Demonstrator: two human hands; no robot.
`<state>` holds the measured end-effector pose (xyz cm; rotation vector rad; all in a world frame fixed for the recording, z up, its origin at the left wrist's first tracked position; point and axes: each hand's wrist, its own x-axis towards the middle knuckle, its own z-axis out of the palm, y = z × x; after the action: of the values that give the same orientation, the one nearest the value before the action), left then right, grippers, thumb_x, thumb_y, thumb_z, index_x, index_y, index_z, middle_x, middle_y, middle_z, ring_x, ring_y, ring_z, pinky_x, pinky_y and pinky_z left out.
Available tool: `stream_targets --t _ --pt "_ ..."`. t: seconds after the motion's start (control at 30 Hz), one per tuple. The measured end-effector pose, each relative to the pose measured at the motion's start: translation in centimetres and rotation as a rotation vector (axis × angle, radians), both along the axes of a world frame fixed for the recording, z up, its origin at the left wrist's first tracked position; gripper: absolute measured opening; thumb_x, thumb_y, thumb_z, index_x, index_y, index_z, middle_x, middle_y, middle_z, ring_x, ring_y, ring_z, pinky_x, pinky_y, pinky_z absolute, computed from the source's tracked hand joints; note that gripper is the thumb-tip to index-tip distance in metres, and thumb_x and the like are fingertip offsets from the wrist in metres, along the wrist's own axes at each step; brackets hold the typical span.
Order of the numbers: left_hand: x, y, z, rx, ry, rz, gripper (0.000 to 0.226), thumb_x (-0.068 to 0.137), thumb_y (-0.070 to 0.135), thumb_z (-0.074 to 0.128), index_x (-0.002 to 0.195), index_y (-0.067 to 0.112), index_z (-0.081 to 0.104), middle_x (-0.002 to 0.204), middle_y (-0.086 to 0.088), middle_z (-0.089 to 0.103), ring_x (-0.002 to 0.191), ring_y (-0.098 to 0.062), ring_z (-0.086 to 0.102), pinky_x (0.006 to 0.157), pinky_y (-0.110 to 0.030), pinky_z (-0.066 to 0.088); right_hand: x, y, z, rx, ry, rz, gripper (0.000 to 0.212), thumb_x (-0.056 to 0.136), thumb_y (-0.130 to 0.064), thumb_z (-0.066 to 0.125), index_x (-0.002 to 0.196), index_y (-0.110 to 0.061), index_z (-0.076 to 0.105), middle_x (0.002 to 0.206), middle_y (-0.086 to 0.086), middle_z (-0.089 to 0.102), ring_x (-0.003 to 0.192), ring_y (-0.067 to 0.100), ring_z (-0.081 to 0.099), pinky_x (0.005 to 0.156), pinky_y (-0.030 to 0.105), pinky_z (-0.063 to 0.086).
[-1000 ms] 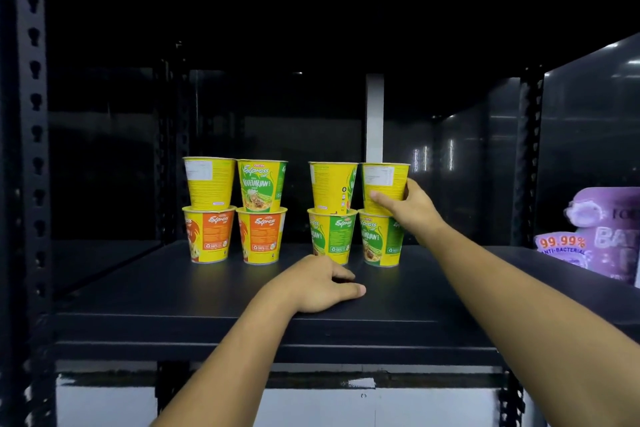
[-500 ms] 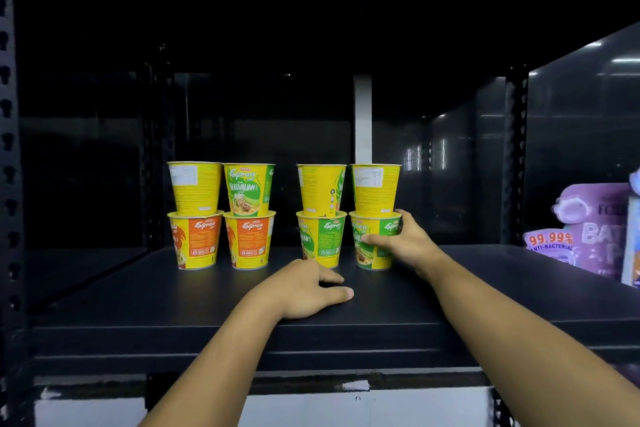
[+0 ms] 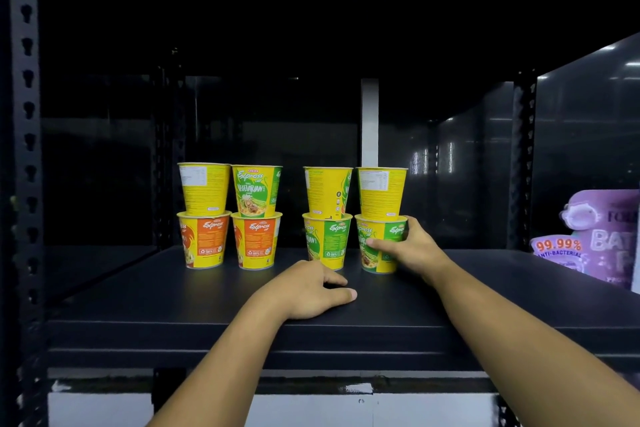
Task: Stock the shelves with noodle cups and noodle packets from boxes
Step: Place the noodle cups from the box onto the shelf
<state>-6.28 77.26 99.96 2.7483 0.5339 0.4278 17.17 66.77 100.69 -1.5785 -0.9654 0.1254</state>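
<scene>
On the black shelf (image 3: 145,302) my right hand (image 3: 414,250) grips the lower right noodle cup (image 3: 375,229), my left hand (image 3: 306,291) lying slack

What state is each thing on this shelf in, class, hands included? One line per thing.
left hand: rests on the shelf, holds nothing.
right hand: grips the lower right green cup.
upper right cup: upright, stacked on it.
other six cups: upright, three stacks of two.
purple packs: standing at the right edge.
</scene>
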Motion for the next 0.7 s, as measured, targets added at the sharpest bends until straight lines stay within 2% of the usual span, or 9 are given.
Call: stream_targets --t 0.13,0.2,0.3,0.4,0.5,0.6,0.7 --pt "0.0 0.0 0.0 0.000 -0.005 -0.001 0.056 0.094 0.062 0.061 0.141 0.031 0.063 0.152 0.010 0.053 0.141 -0.012 0.046 0.111 -0.027 0.035 0.0 0.1 -0.1 -0.048 -0.042 -0.046 0.089 0.064 -0.046 0.095 0.136 -0.024 0.047 0.122 -0.006 0.067 0.106 0.013 0.067 0.097 0.039 0.055" --pt "0.0 0.0 0.0 0.001 -0.005 0.000 0.055 0.095 0.062 0.061 0.141 0.031 0.063 0.152 0.009 0.054 0.141 -0.013 0.046 0.107 -0.025 0.034 -0.3 -0.1 -0.2 -0.080 -0.074 -0.079 0.087 0.067 -0.051 0.093 0.137 -0.022 0.050 0.125 -0.005 0.066 0.107 0.013 0.066 0.095 0.035 0.054" --pt "0.0 0.0 -0.1 -0.001 -0.011 0.002 0.055 0.094 0.062 0.061 0.140 0.032 0.064 0.152 0.009 0.054 0.141 -0.013 0.046 0.104 -0.023 0.033 -0.5 -0.2 -0.4 -0.145 -0.153 -0.126 0.080 0.074 -0.058 0.084 0.137 -0.020 0.052 0.129 -0.002 0.065 0.112 0.016 0.063 0.092 0.029 0.049" --pt "0.0 0.1 -0.1 0.003 -0.011 0.006 0.055 0.094 0.062 0.061 0.140 0.032 0.064 0.151 0.009 0.055 0.140 -0.013 0.047 0.104 -0.024 0.034 -0.5 -0.2 -0.8 -0.251 -0.204 -0.143 0.080 0.081 -0.065 0.074 0.141 -0.018 0.051 0.135 0.002 0.063 0.121 0.021 0.060 0.098 0.032 0.048" --pt "0.0 0.0 0.0 0.007 -0.010 0.007 0.054 0.094 0.062 0.061 0.140 0.032 0.064 0.151 0.009 0.055 0.140 -0.014 0.047 0.102 -0.023 0.034 -0.5 -0.5 -1.2 -0.422 -0.264 -0.142 0.079 0.089 -0.062 0.067 0.148 -0.015 0.043 0.144 0.006 0.058 0.129 0.024 0.056 0.108 0.038 0.045" --pt "0.0 -0.1 0.0 0.003 -0.013 0.007 0.053 0.095 0.061 0.061 0.139 0.031 0.065 0.151 0.009 0.054 0.140 -0.014 0.047 0.103 -0.023 0.034 -1.1 -0.9 -1.3 -0.586 -0.349 -0.173 0.078 0.093 -0.059 0.063 0.150 -0.013 0.037 0.148 0.009 0.053 0.133 0.026 0.052 0.108 0.037 0.044" --pt "0.0 -0.2 0.0 0.009 -0.009 0.009 0.054 0.095 0.060 0.061 0.139 0.031 0.065 0.151 0.008 0.055 0.140 -0.014 0.047 0.103 -0.024 0.034 -2.1 -1.8 -1.5 -0.678 -0.446 -0.210 0.069 0.094 -0.060 0.058 0.145 -0.016 0.043 0.145 0.009 0.055 0.129 0.026 0.054 0.104 0.037 0.046"
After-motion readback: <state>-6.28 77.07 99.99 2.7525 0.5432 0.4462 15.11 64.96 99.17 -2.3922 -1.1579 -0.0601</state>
